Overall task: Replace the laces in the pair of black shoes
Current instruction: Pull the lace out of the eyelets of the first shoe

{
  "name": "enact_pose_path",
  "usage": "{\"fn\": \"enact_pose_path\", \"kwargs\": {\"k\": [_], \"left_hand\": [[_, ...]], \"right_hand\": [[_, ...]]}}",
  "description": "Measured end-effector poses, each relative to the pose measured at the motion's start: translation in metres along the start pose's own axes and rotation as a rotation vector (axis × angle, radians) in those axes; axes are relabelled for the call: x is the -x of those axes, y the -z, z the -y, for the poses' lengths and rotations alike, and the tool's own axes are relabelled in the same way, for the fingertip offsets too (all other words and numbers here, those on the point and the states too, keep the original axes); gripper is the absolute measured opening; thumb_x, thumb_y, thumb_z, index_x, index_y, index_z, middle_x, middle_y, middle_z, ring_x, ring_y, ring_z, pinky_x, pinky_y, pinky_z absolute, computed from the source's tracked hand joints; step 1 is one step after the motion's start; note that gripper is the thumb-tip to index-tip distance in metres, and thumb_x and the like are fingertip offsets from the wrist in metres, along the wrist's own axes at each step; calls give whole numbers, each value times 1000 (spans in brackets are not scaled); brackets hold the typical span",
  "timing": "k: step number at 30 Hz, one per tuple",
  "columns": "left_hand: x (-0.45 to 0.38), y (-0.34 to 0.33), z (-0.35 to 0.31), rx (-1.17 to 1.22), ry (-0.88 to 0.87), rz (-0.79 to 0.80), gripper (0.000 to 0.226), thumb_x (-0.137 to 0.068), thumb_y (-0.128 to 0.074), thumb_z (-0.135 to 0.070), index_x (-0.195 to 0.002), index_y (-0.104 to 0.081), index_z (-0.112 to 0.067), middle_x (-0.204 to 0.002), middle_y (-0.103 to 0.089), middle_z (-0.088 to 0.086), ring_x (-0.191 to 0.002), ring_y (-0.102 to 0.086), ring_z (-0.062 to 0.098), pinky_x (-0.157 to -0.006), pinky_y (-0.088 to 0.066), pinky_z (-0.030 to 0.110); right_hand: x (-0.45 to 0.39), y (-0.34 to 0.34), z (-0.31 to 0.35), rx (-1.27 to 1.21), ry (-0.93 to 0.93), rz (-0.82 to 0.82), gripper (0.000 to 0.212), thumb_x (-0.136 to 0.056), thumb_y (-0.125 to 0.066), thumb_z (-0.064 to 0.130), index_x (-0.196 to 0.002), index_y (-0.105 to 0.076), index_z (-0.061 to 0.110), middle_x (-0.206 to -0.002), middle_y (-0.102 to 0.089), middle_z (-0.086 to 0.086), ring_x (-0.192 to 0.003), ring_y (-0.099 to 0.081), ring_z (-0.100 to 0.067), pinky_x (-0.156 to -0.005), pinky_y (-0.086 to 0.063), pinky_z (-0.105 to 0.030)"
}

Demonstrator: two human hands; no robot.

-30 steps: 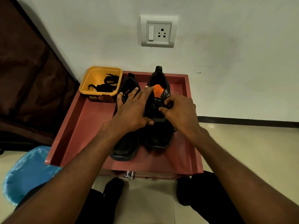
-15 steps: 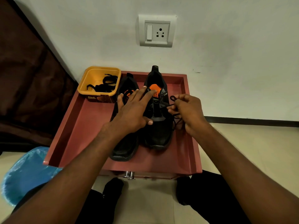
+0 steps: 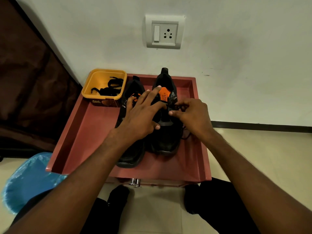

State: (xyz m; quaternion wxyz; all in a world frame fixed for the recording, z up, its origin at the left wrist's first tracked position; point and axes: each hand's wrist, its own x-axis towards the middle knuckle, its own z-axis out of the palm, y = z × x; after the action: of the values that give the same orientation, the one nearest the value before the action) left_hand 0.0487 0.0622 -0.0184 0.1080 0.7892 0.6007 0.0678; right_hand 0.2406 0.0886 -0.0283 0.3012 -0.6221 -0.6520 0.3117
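Observation:
Two black shoes stand side by side, toes toward me, on a reddish tray-topped stand (image 3: pixel 87 132). The left shoe (image 3: pixel 130 159) is partly covered by my left forearm. The right shoe (image 3: pixel 165 141) has an orange insole label (image 3: pixel 163 96). My left hand (image 3: pixel 141 115) lies flat with straight fingers pressing on the right shoe's tongue area. My right hand (image 3: pixel 190 115) pinches a black lace (image 3: pixel 177 107) at the right shoe's upper eyelets; a loop of lace (image 3: pixel 185 136) hangs beside the shoe.
A yellow tub (image 3: pixel 103 100) holding more black laces (image 3: pixel 109 88) sits at the stand's back left corner. Behind is a white wall with a switch socket (image 3: pixel 164 32). A blue plastic bag (image 3: pixel 28 181) lies at the lower left, dark fabric (image 3: pixel 25 81) on the left.
My right hand drew lace out to the right, then came back in toward the upper eyelets. My left hand stayed pressed on the shoe.

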Motion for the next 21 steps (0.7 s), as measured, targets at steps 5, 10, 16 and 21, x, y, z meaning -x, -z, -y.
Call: {"fn": "enact_pose_path", "kwargs": {"k": [5, 10, 16, 21], "left_hand": [[-2, -1, -2, -32, -13, 36, 76, -82, -83, -27, -148, -45, -35, -171, 4, -13, -158, 5, 17, -123, -6, 62], [-2, 1, -1, 5, -23, 43, 77, -82, -83, -25, -149, -46, -36, -171, -2, -12, -158, 0, 18, -125, -4, 59], [-1, 1, -1, 4, -24, 46, 79, -83, -82, -27, -151, -44, -36, -171, 1, -12, -158, -1, 19, -125, -4, 59], [-1, -1, -1, 8, -27, 43, 78, -84, -82, -26, -152, -44, -35, -172, 3, -12, -158, -5, 19, -125, -2, 58]], "right_hand": [[0, -4, -3, 32, 42, -66, 2, -89, -80, 23, -88, -79, 21, -80, -71, 12, -72, -69, -7, -78, -61, -36], [-3, 2, -9, -325, -216, -62, 3, -91, -79, 16, -94, -78, 17, -82, -78, -1, -77, -78, -17, -78, -65, -38], [-3, 1, -5, 77, 8, 51, 21, -87, -82, 17, -108, -80, 19, -96, -75, 6, -82, -70, -10, -82, -58, -28], [-2, 0, 2, 196, 68, 48, 10, -95, -71, 10, -90, -73, 19, -89, -68, 4, -82, -65, -14, -74, -54, -29]]}}
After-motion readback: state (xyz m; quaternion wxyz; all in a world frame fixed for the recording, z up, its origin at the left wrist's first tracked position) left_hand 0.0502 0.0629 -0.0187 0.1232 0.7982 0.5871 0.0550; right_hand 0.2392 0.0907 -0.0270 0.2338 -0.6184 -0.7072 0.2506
